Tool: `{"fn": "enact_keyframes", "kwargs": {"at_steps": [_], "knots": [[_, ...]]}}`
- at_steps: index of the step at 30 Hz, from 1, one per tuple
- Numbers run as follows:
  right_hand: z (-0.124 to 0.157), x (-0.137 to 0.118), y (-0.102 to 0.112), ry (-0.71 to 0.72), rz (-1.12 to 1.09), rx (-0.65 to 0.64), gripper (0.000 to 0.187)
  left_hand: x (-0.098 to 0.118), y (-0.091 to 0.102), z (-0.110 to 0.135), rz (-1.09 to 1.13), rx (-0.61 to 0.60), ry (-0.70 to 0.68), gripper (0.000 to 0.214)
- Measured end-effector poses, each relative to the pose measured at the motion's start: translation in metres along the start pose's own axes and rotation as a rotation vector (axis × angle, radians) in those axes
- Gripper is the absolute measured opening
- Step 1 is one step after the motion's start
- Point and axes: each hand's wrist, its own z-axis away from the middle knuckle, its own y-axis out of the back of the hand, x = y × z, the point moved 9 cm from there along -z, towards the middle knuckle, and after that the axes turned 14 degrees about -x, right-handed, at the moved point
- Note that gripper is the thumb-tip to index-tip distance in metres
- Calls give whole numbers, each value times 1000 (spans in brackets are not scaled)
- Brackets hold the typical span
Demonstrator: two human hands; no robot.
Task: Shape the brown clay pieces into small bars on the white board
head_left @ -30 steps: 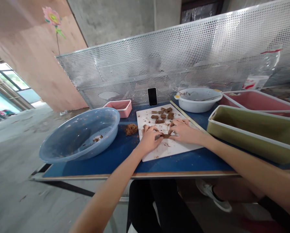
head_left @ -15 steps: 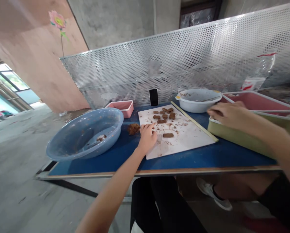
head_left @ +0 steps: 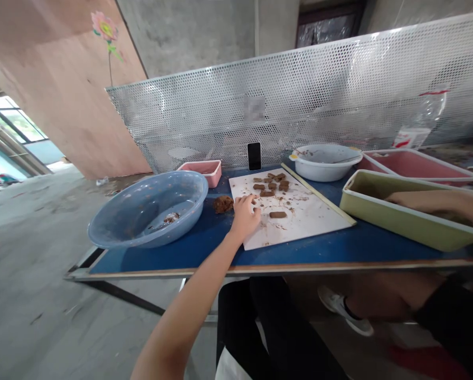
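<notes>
My left hand point(head_left: 245, 215) rests at the left edge of the white board point(head_left: 300, 224), fingers apart and bent, with nothing visible in them. Just left of its fingertips a rough brown lump point(head_left: 223, 204) lies on the blue tabletop. Right of the hand, one brown block point(head_left: 277, 215) sits alone on the board. Several similar blocks point(head_left: 272, 186) are grouped farther back, among crumbs and thin fibres. At the right, my right hand point(head_left: 405, 199) is down inside the long green bin point(head_left: 403, 227). Its fingers are hidden by the bin's wall.
A large blue basin point(head_left: 149, 235) stands at the left, a small pink box point(head_left: 215, 177) behind it. A phone point(head_left: 254, 156) leans against the perforated panel. A yellow strip point(head_left: 319, 195) borders the board. White basin point(head_left: 323, 170), pink bin point(head_left: 430, 163), bottle point(head_left: 421, 119) and another person's shoe point(head_left: 345, 311) are rightward.
My right hand has gone from above the green bin's left end, fingers curled, down and right into the bin. My left hand stays beside the board, and the view has shifted slightly.
</notes>
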Motion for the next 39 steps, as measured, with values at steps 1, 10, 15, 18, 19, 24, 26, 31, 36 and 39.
{"fn": "enact_keyframes", "kwargs": {"at_steps": [1, 10, 15, 18, 19, 24, 26, 31, 36, 39], "knots": [[-5, 2, -7, -32, 12, -108, 51, 0, 0, 0, 6, 4, 0, 45], [20, -112, -40, 223, 267, 143, 52, -4, 2, -2, 18, 10, -9, 38], [42, -208, -113, 533, 205, 9, 60, -7, 1, -2, 14, 3, 19, 36], [39, -239, -136, 605, 233, -25, 63, -7, 2, -2, 12, 14, 20, 36], [36, -245, -142, 614, 240, -35, 64, -6, 2, -2, 13, 18, 17, 36], [29, -252, -157, 640, 231, -36, 62, -6, 4, -1, 18, 22, 13, 33], [31, -251, -157, 638, 237, 0, 61, -5, 3, -1, 13, 18, 10, 33], [31, -255, -162, 627, 243, -55, 63, -5, 3, 0, 6, 16, 5, 31], [33, -258, -157, 621, 257, 2, 60, -4, 3, 0, -1, 13, 6, 31], [37, -258, -159, 641, 268, -7, 60, -3, 3, 0, 1, 15, 6, 30]]}}
